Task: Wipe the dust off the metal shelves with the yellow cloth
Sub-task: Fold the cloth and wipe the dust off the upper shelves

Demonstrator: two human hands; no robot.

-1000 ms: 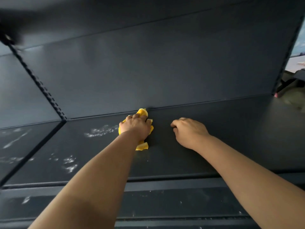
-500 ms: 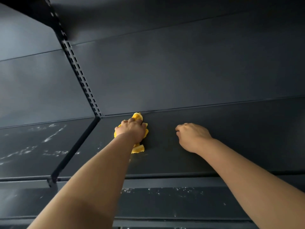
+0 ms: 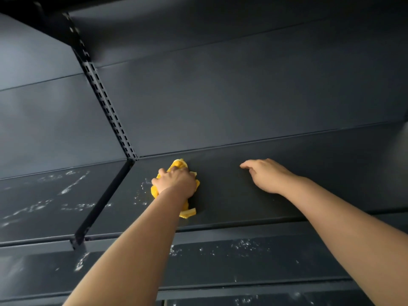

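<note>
Dust (image 3: 68,189) in white smears streaks the dark metal shelf (image 3: 28,230) at the left, up to the slotted upright (image 3: 106,107). Just right of it the left hand (image 3: 176,181) presses the yellow cloth (image 3: 188,213) onto the shelf near its far edge, fingers curled round it and hiding most of it. Farther right the right hand (image 3: 267,175) rests on the shelf, fingers loosely bent, holding nothing; both forearms run out of view.

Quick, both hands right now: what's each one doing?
Left hand: grips the yellow cloth, pressed on the shelf.
Right hand: empty, fingers loosely curled.
</note>
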